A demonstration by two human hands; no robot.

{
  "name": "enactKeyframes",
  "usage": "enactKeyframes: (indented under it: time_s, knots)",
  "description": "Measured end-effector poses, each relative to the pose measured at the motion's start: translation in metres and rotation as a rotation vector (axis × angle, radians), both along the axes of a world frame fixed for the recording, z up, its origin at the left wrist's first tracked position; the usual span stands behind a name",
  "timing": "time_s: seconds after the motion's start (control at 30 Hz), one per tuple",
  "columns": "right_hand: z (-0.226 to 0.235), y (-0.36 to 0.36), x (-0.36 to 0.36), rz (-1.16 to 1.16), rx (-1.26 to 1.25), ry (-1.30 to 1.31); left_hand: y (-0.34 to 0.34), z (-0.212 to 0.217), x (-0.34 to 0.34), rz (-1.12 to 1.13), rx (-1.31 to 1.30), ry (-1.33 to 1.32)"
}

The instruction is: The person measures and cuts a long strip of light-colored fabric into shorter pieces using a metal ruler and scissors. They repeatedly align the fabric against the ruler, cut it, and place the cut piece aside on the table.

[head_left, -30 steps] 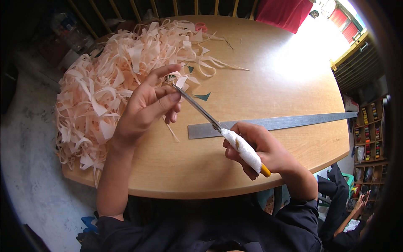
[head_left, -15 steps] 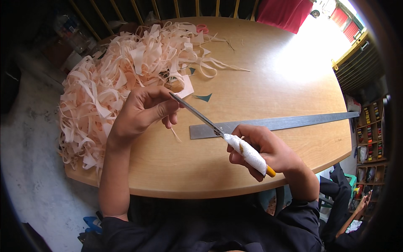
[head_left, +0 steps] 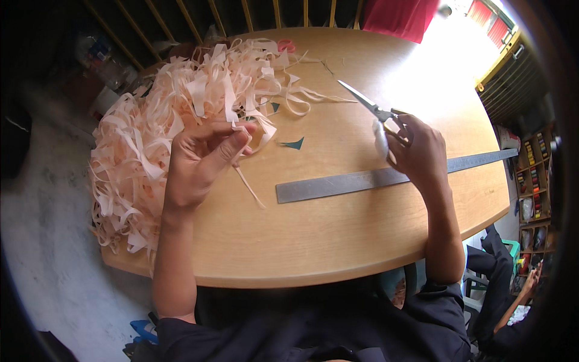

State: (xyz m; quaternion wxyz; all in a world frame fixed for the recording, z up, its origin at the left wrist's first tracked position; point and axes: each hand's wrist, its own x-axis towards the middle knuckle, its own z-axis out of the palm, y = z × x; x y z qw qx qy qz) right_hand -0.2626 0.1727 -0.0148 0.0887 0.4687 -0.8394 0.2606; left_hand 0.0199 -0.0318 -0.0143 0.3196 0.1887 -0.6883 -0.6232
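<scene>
My left hand (head_left: 202, 160) is closed in a pinch on a thin pale peach fabric strip (head_left: 248, 187), whose tail hangs down toward the table. Beside and behind this hand spreads a big tangled heap of peach fabric strips (head_left: 136, 145). My right hand (head_left: 420, 151) grips a pair of scissors (head_left: 365, 101) by the handles, one of them wrapped in white material. The blades point up and to the left, apart from the strip. Beneath the right hand, a long metal ruler (head_left: 338, 184) lies across the table.
Small dark green scraps (head_left: 294, 144) lie on the wooden table (head_left: 313, 241) between my hands. A pink ring-shaped thing (head_left: 286, 46) sits at the heap's far edge. Yellow bars (head_left: 247, 15) and a red cloth (head_left: 399, 18) border the far side. Another person's hand (head_left: 531, 280) shows at lower right.
The scissors have swung from the left hand's fingertips up and to the right, with my right hand turning over. The left hand stays near its place, with more of the strip's tail showing.
</scene>
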Motion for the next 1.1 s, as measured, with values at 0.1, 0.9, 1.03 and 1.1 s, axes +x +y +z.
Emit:
enactKeyframes:
  time_s: [0.1, 0.9, 1.03, 1.1]
  knots:
    - [0.001, 0.0, -0.008, -0.152, 0.151, -0.099, 0.004, 0.002, -0.001, -0.027, -0.015, -0.016]
    - [0.003, -0.001, 0.041, 0.452, -0.216, 0.141, 0.054, -0.003, -0.018, -0.366, -0.217, -0.174]
    - [-0.002, 0.091, -0.02, -0.07, -0.752, 0.217, 0.051, 0.0, -0.015, -0.196, -0.048, -0.108]
    - [-0.034, 0.163, -0.035, -0.421, -1.044, 0.036, 0.047, 0.001, -0.016, -0.117, 0.003, -0.094]
